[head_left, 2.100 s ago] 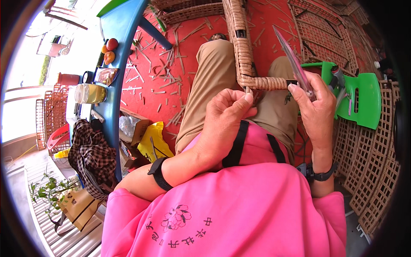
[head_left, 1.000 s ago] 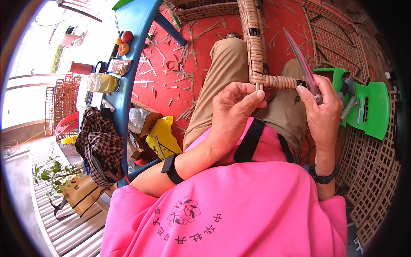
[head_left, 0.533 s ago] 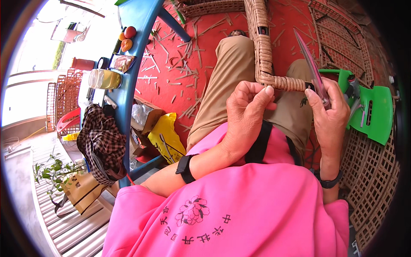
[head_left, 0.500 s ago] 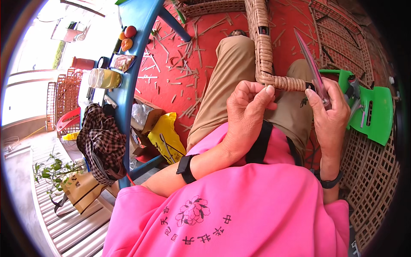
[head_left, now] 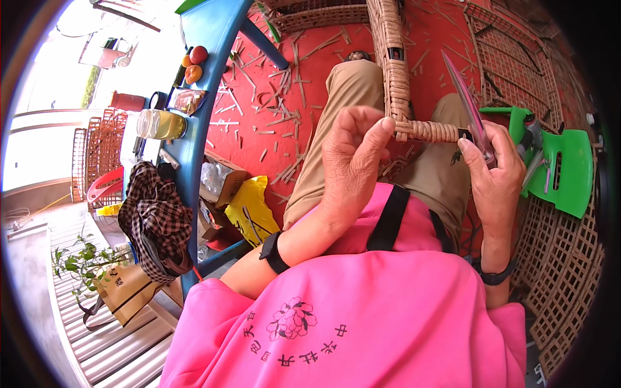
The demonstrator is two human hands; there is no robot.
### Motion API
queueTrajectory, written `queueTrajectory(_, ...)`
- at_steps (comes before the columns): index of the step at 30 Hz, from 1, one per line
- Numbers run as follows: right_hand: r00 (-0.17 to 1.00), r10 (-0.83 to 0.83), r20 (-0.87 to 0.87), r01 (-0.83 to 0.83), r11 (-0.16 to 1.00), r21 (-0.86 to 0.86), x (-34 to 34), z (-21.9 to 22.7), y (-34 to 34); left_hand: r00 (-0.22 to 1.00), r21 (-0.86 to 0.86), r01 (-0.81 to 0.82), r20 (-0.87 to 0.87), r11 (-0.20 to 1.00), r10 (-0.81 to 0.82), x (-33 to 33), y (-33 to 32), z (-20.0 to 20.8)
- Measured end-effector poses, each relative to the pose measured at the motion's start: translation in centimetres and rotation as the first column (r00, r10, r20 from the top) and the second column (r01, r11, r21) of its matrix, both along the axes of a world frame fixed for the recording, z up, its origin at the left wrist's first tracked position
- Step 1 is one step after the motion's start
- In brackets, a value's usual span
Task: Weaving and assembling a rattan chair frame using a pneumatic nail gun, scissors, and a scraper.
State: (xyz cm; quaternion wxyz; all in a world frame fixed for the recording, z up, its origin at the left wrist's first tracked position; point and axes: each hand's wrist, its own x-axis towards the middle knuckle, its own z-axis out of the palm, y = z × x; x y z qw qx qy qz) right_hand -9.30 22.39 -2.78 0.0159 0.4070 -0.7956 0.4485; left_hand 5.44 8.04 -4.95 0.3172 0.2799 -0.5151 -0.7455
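Observation:
A rattan-wrapped frame (head_left: 396, 77) stands between my knees, with a short wrapped bar (head_left: 430, 131) running right from its lower corner. My left hand (head_left: 354, 152) is closed in a pinch just left of that corner. Whatever is between its thumb and fingers is too small or hidden to make out. My right hand (head_left: 495, 171) is closed around a long, pointed, blade-like tool (head_left: 471, 103), pinkish with a pale edge, its tip pointing up. The right thumb rests by the bar's dark, unwrapped end.
A blue table (head_left: 210, 52) at left carries fruit, a jar of yellow liquid (head_left: 162, 123) and checked cloth (head_left: 155, 213). Cut strips litter the red floor (head_left: 259, 139). A green plastic chair (head_left: 569, 171) and woven panels (head_left: 517, 58) stand right; a yellow bag (head_left: 251, 210) lies below the table.
My left hand has moved left and slightly up, from below the frame's corner to beside it, still pinched. The right hand keeps its hold on the pointed tool, almost in place.

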Motion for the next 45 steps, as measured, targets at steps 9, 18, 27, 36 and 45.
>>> queueTrajectory(9,1.0,-0.01,-0.003,0.01,1.0,0.002,0.1,0.2,0.0,0.914,-0.814,0.377,0.405,0.442,-0.034,0.0,-4.4,2.6)
queueTrajectory(18,0.999,-0.017,-0.033,0.017,1.0,0.005,0.0,0.0,-0.1,0.849,-0.849,0.528,0.528,0.004,-0.032,-1.1,-5.7,4.7)
queueTrajectory(27,1.0,-0.003,0.03,0.004,1.0,-0.008,-0.4,-0.3,-0.1,0.937,-0.934,0.349,0.35,-0.07,0.002,-1.4,-6.4,1.8)
queueTrajectory(36,1.0,-0.013,-0.02,0.014,1.0,0.017,-0.4,-0.2,0.0,0.946,-0.947,0.321,0.321,-0.001,-0.045,-1.5,-6.5,1.8)
queueTrajectory(45,1.0,-0.02,0.006,0.02,1.0,0.009,-0.1,0.0,-0.1,0.917,-0.815,0.396,0.326,0.424,-0.23,-1.2,-6.8,2.5)
